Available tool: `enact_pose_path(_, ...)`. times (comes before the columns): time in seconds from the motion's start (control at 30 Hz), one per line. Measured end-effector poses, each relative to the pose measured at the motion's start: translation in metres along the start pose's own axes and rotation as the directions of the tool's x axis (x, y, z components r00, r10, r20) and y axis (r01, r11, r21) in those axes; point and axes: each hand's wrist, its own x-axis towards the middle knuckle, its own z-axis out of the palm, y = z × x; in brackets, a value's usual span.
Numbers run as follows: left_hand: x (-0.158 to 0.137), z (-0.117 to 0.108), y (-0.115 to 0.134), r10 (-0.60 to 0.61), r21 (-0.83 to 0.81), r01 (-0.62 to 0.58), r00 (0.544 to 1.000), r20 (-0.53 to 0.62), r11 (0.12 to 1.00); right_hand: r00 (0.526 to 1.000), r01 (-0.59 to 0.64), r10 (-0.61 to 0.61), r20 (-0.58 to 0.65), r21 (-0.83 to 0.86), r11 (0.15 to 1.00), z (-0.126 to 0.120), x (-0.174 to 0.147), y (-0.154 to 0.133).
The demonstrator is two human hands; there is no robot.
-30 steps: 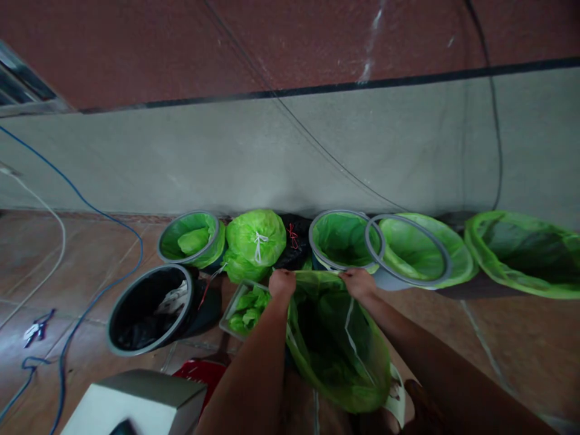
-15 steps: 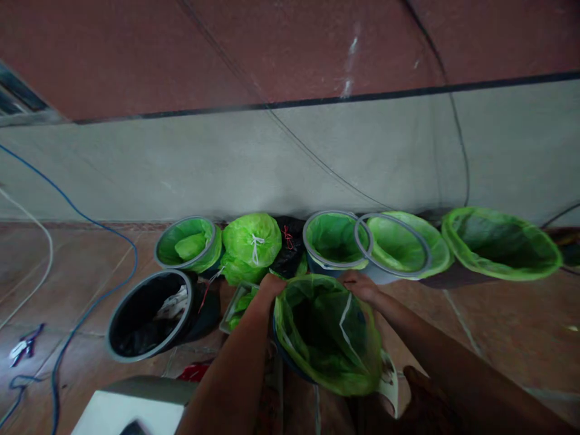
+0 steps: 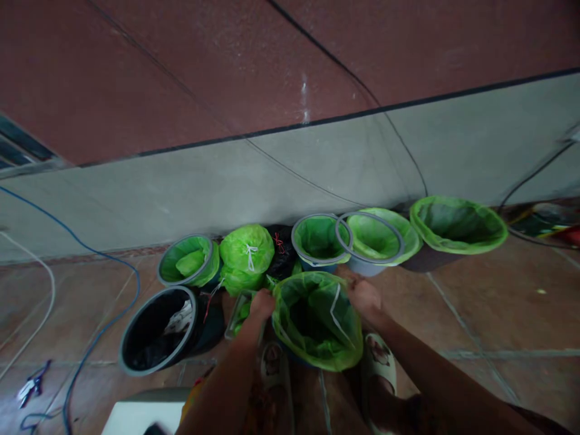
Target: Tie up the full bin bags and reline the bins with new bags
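Observation:
A bin lined with a translucent green garbage bag (image 3: 317, 347) stands at my feet, its mouth facing up at me. The bag is folded over the rim, and a white drawstring (image 3: 336, 305) runs along its inner right side. My left hand (image 3: 263, 305) is closed on the bag's edge at the left of the rim. On the far right side my right hand (image 3: 365, 297) is closed on the edge too; its fingertips are partly blurred. A small tray (image 3: 232, 323) with green plastic in it sits just beyond my left hand.
Along the wall stand green-lined bins (image 3: 319, 238), a tied green bag (image 3: 247, 248) and a black bag (image 3: 281, 251). A loose grey ring (image 3: 401, 244) rests on one bin. Left are a black bin (image 3: 127, 344), blue hose (image 3: 93, 344), keys (image 3: 31, 383) and a white-topped box (image 3: 140, 417).
My view has tilted and shifted right, and both sandalled feet now show beside the bin. Both hands remain at the rim of the lined bin.

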Motion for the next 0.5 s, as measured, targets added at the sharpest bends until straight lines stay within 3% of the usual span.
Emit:
enact_pose_path(0.1,-0.008,-0.002,-0.003,-0.046,-0.037,0.046,0.999,-0.013,0.998,0.993,0.076,-0.089,-0.079,-0.151,0.986,-0.001,-0.024,-0.016)
enact_pose_path(0.2,-0.023,0.002,0.000,-0.106,-0.088,0.103,0.994,-0.029,0.991,0.984,0.149,-0.168,-0.051,-0.262,0.954,0.008,-0.048,-0.027)
enact_pose_path(0.37,-0.053,0.021,0.014,-0.175,-0.167,0.154,0.977,-0.120,0.974,0.983,0.162,-0.185,-0.011,-0.426,0.890,0.026,-0.067,-0.025)
enact_pose_path(0.5,-0.064,0.037,0.020,-0.169,-0.148,0.150,0.978,-0.123,0.977,0.987,0.155,-0.156,0.031,-0.416,0.896,0.023,-0.060,-0.014)
